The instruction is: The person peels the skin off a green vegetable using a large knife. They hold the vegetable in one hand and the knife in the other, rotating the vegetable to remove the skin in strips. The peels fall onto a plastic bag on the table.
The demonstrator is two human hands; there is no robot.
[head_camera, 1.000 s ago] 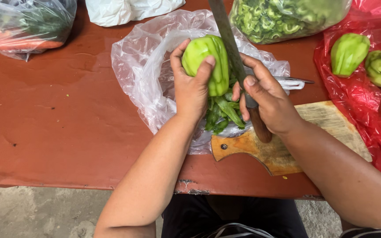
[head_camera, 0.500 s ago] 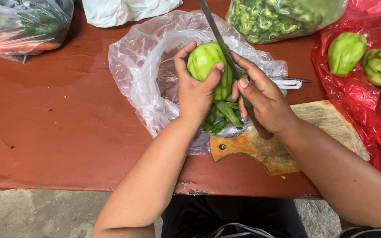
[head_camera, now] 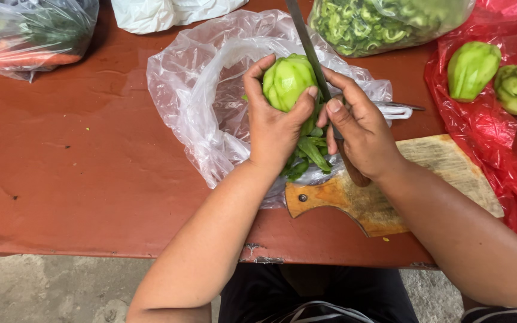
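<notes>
Green and ribbed, the chayote (head_camera: 288, 81) sits in your left hand (head_camera: 273, 128), fingers curled over the far side and thumb pressed on the near side, so that hand is clamped on it. You hold it up over the open clear plastic bag (head_camera: 210, 101), where a heap of green peelings (head_camera: 309, 152) lies just below your palm. Your right hand (head_camera: 360, 134) is closed around the wooden handle of a long knife (head_camera: 306, 45), thumb up by the blade; the blade runs away from you and lies against the right side of the chayote.

Under your right wrist a wooden cutting board (head_camera: 444, 164) rests on the reddish-brown tabletop (head_camera: 79, 161), its handle end touching the bag. To your right a red plastic sheet (head_camera: 498, 155) carries more whole chayotes (head_camera: 473, 69), well apart from your hands. At the far edge a clear bag of sliced green vegetable (head_camera: 384, 21) lies just beyond the knife tip, a white bag (head_camera: 169, 12) sits to its left, and in the far left corner another clear bag with carrots and greens (head_camera: 31, 33).
</notes>
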